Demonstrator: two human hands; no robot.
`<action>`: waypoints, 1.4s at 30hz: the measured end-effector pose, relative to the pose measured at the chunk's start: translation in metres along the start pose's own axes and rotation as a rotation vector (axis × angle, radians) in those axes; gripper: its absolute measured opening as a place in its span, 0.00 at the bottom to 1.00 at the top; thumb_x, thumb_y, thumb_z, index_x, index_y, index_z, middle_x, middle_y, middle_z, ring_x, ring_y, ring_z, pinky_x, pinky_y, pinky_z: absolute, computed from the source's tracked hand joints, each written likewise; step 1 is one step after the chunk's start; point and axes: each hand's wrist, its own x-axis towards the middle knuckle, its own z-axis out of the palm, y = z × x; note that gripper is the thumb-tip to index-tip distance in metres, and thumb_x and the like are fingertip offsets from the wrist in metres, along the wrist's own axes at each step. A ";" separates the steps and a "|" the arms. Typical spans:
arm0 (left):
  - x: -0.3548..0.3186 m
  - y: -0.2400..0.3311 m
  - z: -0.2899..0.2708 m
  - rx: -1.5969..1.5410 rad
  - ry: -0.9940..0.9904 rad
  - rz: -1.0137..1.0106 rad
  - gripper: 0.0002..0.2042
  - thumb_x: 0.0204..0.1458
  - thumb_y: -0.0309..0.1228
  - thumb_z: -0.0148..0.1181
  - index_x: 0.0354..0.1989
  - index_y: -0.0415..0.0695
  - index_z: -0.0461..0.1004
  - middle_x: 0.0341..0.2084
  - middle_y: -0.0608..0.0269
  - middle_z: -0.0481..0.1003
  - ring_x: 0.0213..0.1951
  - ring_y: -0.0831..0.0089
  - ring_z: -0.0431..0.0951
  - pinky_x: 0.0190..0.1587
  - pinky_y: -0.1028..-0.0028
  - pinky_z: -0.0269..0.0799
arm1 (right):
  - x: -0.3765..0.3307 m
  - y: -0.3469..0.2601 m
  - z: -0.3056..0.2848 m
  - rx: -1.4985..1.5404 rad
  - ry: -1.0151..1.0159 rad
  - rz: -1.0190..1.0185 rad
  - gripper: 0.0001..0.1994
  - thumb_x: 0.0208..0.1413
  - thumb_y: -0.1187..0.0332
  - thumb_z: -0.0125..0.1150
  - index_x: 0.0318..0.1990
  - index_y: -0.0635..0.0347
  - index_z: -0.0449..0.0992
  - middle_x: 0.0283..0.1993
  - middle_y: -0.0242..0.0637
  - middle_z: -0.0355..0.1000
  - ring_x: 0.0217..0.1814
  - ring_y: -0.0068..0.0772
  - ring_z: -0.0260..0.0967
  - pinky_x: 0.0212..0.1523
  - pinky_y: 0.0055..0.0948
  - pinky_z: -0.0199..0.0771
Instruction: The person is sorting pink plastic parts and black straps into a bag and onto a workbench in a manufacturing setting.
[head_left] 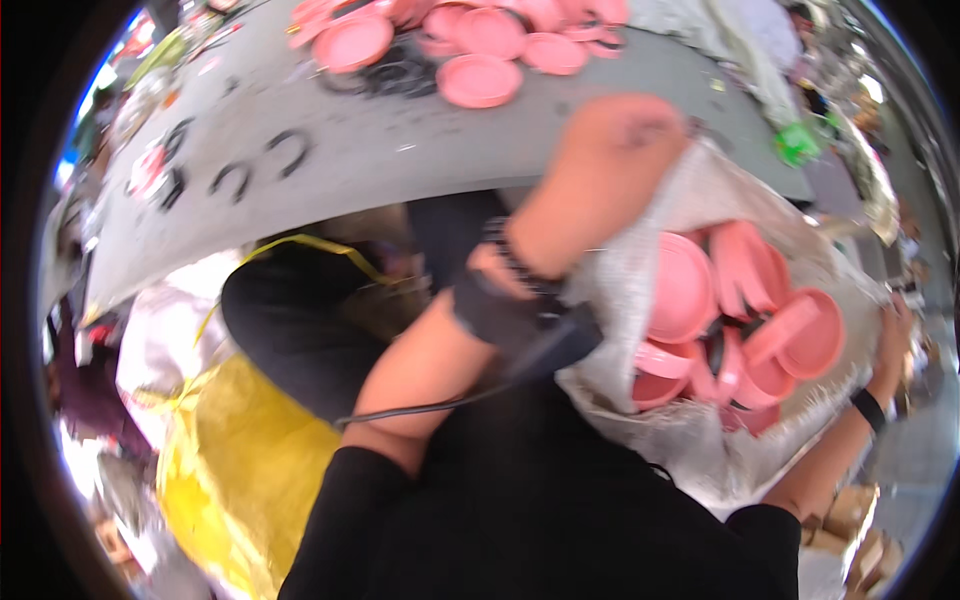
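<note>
A white woven sack stands at my right side with its mouth spread wide. Inside it lie several pink round plastic pieces, shallow and dish-like, some with curved bands and black parts among them. My left hand reaches across and is closed at the sack's far upper corner, slightly blurred. On the opposite rim, my right hand has its fingers bent round the edge of the sack. A dark pad with a cable is strapped at my left wrist.
Ahead is a grey table with a heap of similar pink pieces, dark loose strips and black curved pieces. A yellow sack sits at my left. A bright green scrap lies at the table's right.
</note>
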 end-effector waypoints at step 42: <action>-0.023 -0.067 -0.143 1.494 0.245 -0.014 0.04 0.37 0.33 0.59 0.22 0.50 0.71 0.19 0.69 0.66 0.25 0.71 0.67 0.27 0.72 0.61 | 0.009 -0.192 0.380 0.776 -0.282 -0.054 0.19 0.56 0.60 0.42 0.47 0.68 0.63 0.39 0.40 0.66 0.40 0.34 0.62 0.43 0.28 0.60</action>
